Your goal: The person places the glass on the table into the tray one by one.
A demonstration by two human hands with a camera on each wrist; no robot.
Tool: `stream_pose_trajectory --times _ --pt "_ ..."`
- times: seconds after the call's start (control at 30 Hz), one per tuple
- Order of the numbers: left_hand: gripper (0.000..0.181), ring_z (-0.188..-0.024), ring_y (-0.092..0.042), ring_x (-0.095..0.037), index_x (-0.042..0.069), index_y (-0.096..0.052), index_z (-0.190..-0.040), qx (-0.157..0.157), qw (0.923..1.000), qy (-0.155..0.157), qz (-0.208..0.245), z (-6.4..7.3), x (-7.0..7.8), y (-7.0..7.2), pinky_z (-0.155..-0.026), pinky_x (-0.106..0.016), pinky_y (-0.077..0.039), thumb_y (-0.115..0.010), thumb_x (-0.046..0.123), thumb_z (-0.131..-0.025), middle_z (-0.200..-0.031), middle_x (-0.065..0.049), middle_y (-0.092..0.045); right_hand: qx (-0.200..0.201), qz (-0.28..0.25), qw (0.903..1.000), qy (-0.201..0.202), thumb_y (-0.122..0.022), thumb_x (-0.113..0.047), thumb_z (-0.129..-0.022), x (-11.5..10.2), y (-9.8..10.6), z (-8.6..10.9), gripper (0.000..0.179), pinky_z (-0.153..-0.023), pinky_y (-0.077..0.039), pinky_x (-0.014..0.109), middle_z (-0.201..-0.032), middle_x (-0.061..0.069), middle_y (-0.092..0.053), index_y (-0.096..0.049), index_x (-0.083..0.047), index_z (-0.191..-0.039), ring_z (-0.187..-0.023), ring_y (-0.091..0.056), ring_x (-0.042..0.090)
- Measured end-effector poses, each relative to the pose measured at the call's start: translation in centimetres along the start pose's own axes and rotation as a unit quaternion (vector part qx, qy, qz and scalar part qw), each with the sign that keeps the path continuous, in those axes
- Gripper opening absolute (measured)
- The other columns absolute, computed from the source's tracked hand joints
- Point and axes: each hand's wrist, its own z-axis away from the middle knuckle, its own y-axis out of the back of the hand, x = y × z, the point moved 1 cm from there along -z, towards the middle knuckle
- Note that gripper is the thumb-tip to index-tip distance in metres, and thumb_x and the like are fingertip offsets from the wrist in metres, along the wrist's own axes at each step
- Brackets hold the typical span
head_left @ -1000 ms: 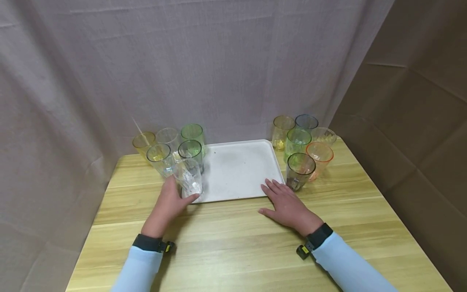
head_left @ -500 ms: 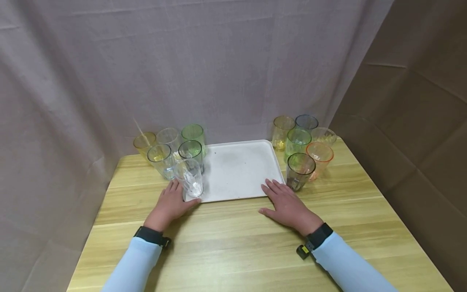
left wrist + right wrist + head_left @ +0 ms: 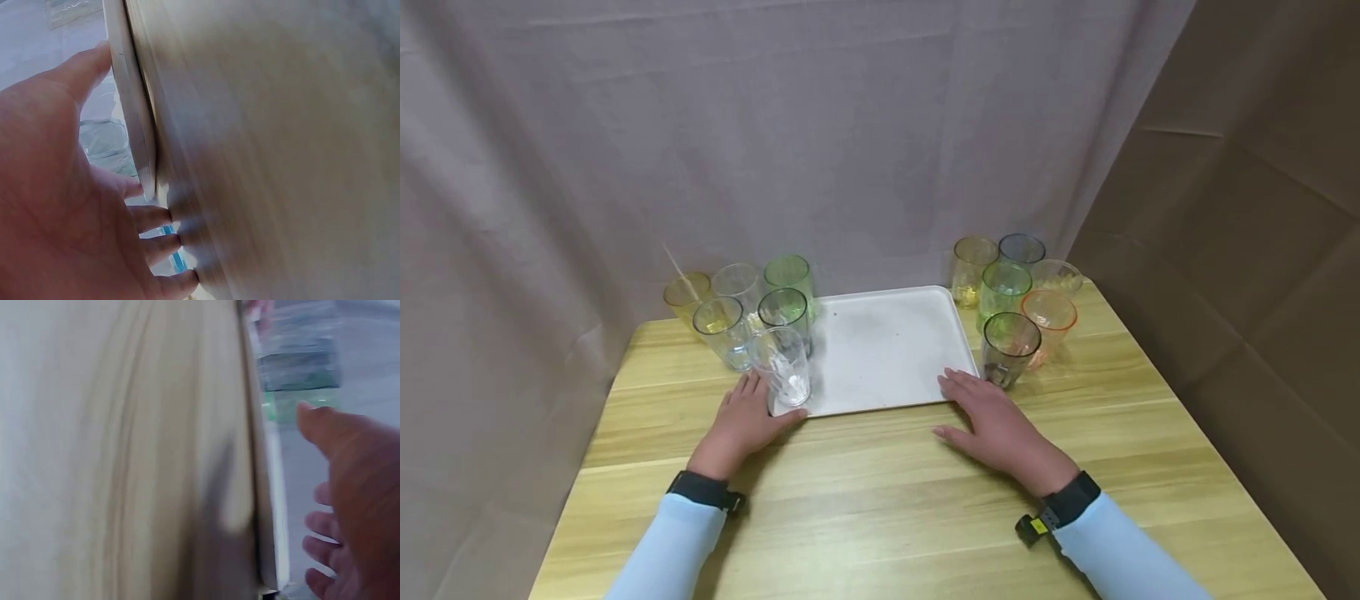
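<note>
A white rectangular tray (image 3: 880, 350) lies on the wooden table. My left hand (image 3: 745, 421) is spread at its front left corner, the thumb touching the front edge and the other fingertips down beside the corner in the left wrist view. A clear glass (image 3: 786, 371) stands upright on that corner, just beyond the hand. At the front right corner is my right hand (image 3: 1000, 433), fingers extended; in the right wrist view it looks apart from the tray's rim (image 3: 275, 506). A smoky grey glass (image 3: 1009, 350) stands beside its fingertips.
Left of the tray's middle are a blue-tinted glass (image 3: 722, 333), a yellow glass (image 3: 687, 298), a dark-rimmed glass (image 3: 784, 312) and a green glass (image 3: 790, 279). To the right stand more glasses, among them an orange-rimmed glass (image 3: 1048, 321). Grey cloth (image 3: 865, 150) hangs behind.
My left hand has drawn back from beside the clear glass to the tray's front left corner. The right hand has shifted slightly at its corner. The head view has moved a little.
</note>
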Motion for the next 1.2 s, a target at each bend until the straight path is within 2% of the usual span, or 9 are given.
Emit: stream_pose_trajectory --times 0.07,0.17,0.3,0.4,0.53,0.63,0.8,1.03,1.2 --pt "0.118 -0.152 -0.008 -0.049 -0.007 -0.023 -0.163 -0.003 1.0 0.002 0.002 0.0 -0.1 -0.1 -0.12 -0.069 -0.017 -0.055 0.079 -0.089 -0.167 -0.033 -0.014 0.022 -0.027 0.999 -0.029 -0.068 -0.057 -0.095 -0.2 0.9 0.9 0.077 -0.115 -0.037 0.056 -0.156 0.012 -0.05 -0.052 -0.009 -0.154 -0.143 -0.042 0.033" --pt "0.118 -0.152 -0.007 -0.049 -0.006 -0.022 -0.163 -0.005 0.9999 0.003 0.009 0.0 -0.1 -0.1 -0.12 -0.07 -0.016 -0.056 0.078 -0.089 -0.167 -0.032 -0.013 0.063 -0.054 0.9917 -0.098 -0.066 -0.058 -0.096 0.1 2.2 2.3 0.071 -0.106 -0.045 0.059 -0.142 0.016 -0.06 -0.058 -0.006 -0.145 -0.132 -0.052 0.037" --pt "0.117 -0.152 -0.008 -0.05 -0.007 -0.023 -0.163 -0.003 0.9999 0.002 0.012 0.1 0.0 0.3 -0.119 -0.07 -0.016 -0.057 0.077 -0.089 -0.167 -0.033 -0.014 0.132 -0.079 0.9689 -0.193 -0.066 -0.059 -0.095 1.3 3.5 3.1 0.073 -0.095 -0.049 0.06 -0.126 0.02 -0.062 -0.056 0.001 -0.136 -0.118 -0.058 0.04" --pt "0.117 -0.152 -0.008 -0.05 -0.007 -0.023 -0.163 -0.003 0.9999 0.003 0.013 0.3 0.0 0.4 -0.119 -0.07 -0.016 -0.058 0.078 -0.089 -0.167 -0.033 -0.015 0.181 -0.106 0.9501 -0.231 -0.071 -0.057 -0.093 2.3 4.0 2.9 0.079 -0.094 -0.049 0.059 -0.126 0.023 -0.057 -0.047 0.004 -0.139 -0.118 -0.056 0.041" --pt "0.117 -0.151 -0.009 -0.051 -0.007 -0.025 -0.162 0.0 0.9999 0.002 0.017 0.3 0.1 0.5 -0.119 -0.07 -0.016 -0.058 0.078 -0.089 -0.167 -0.033 -0.015 0.223 -0.161 0.9299 -0.245 -0.076 -0.057 -0.088 3.4 3.8 1.8 0.096 -0.105 -0.042 0.06 -0.14 0.024 -0.048 -0.034 0.001 -0.152 -0.13 -0.048 0.041" --pt "0.116 -0.151 -0.01 -0.051 -0.006 -0.025 -0.162 0.003 0.9998 -0.001 0.019 0.3 0.1 0.5 -0.119 -0.071 -0.017 -0.059 0.076 -0.089 -0.166 -0.033 -0.016 0.247 -0.203 0.9131 -0.253 -0.079 -0.058 -0.084 3.8 3.2 0.8 0.104 -0.113 -0.037 0.059 -0.148 0.023 -0.046 -0.029 -0.003 -0.157 -0.137 -0.043 0.037" --pt "0.115 -0.151 -0.01 -0.051 -0.006 -0.024 -0.163 0.004 0.9997 -0.003 0.022 0.0 0.2 0.4 -0.119 -0.071 -0.016 -0.06 0.075 -0.09 -0.167 -0.033 -0.015 0.281 -0.241 0.8892 -0.269 -0.084 -0.052 -0.082 3.7 2.5 -0.4 0.105 -0.115 -0.037 0.054 -0.153 0.021 -0.043 -0.027 -0.008 -0.158 -0.138 -0.044 0.034" --pt "0.115 -0.151 -0.01 -0.051 -0.006 -0.024 -0.163 0.003 0.9997 0.0 0.023 0.0 0.2 0.5 -0.119 -0.071 -0.016 -0.06 0.075 -0.089 -0.167 -0.033 -0.015 0.302 -0.242 0.8784 -0.281 -0.085 -0.045 -0.084 3.9 1.9 -1.1 0.098 -0.109 -0.043 0.053 -0.149 0.021 -0.045 -0.03 -0.007 -0.156 -0.131 -0.05 0.035" --pt "0.115 -0.151 -0.011 -0.051 -0.006 -0.024 -0.163 0.002 0.9998 0.001 0.022 0.0 0.1 0.3 -0.119 -0.071 -0.016 -0.06 0.075 -0.089 -0.167 -0.033 -0.016 0.315 -0.242 0.8774 -0.269 -0.084 -0.041 -0.085 4.1 1.5 -1.3 0.093 -0.105 -0.047 0.051 -0.147 0.021 -0.046 -0.032 -0.006 -0.154 -0.127 -0.051 0.033"
